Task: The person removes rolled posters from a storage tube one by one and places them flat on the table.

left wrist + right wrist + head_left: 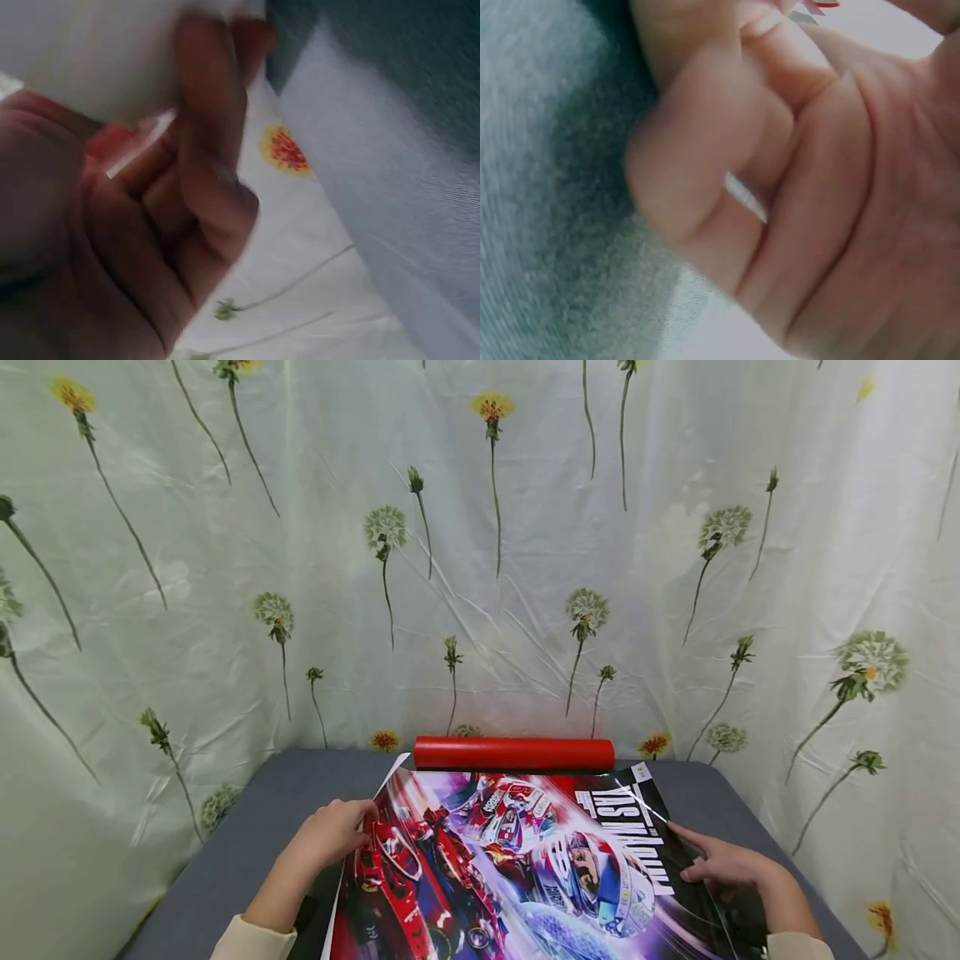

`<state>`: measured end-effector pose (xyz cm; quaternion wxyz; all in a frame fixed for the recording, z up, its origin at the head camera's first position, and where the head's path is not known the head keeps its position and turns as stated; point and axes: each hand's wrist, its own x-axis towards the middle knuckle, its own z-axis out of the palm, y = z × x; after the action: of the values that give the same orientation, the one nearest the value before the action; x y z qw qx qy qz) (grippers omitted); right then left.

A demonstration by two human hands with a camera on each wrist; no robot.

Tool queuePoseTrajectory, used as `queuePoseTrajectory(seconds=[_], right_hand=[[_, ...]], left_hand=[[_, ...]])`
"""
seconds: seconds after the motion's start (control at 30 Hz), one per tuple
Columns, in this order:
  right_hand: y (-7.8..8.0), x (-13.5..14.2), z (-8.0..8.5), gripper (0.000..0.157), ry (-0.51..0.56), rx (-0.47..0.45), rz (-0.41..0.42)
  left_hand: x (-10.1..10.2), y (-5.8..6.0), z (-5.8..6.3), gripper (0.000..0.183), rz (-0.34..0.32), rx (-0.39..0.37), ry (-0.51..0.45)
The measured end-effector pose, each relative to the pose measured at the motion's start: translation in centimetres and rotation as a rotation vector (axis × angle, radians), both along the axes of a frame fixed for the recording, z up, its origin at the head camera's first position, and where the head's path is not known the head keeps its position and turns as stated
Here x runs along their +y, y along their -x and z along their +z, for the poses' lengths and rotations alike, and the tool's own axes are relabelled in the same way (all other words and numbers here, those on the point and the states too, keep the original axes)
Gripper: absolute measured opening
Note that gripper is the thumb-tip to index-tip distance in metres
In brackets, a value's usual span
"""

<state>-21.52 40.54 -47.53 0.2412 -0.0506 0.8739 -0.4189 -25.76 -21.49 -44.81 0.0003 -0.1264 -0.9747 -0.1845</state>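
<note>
A large glossy poster [517,881] with red racing cars, helmeted drivers and white lettering spreads in front of me, its lower part cut off by the frame. My left hand [333,831] grips its left edge. In the left wrist view the poster's pale underside [90,60] lies between the thumb and the bent fingers [210,82]. At the right edge my right hand [727,864] holds the sheet, thumb over the printed face and index finger along the border. The right wrist view shows its other fingers [705,142] curled, with the poster mostly hidden.
Behind the poster's far edge a red roll [513,753] lies crosswise. The table has a dark grey cover [247,827]. A pale curtain [337,568] with dandelion prints hangs right behind the table and along both sides.
</note>
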Motion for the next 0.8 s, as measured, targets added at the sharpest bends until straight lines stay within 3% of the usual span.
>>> queuePoseTrajectory(seconds=[0.13,0.33,0.4,0.5,0.7,0.8], right_hand=[[0.5,1.1,-0.5,0.093,0.135,0.019,0.120],[0.6,1.3,-0.7,0.066,0.174,0.053,0.115],[0.4,1.6,-0.4,0.058,0.196,0.088,0.099],[0.3,2.1,-0.2,0.060,0.289,0.137,0.094],[-0.1,3.2,-0.5,0.067,0.561,0.231,0.192],[-0.2,3.4,-0.4,0.067,0.698,0.267,0.250]], left_hand=[[-1.9,0.6,-0.2,0.029,-0.052,-0.148,-0.171],[-5.0,1.7,-0.8,0.042,-0.191,-0.332,-0.364],[-5.7,2.1,-0.8,0.045,-0.210,-0.348,-0.435],[-6.3,2.5,-0.7,0.048,-0.210,-0.354,-0.525],[-7.9,2.6,-0.6,0.059,-0.210,-0.355,-0.624],[-8.1,2.3,-0.2,0.064,-0.201,-0.320,-0.672]])
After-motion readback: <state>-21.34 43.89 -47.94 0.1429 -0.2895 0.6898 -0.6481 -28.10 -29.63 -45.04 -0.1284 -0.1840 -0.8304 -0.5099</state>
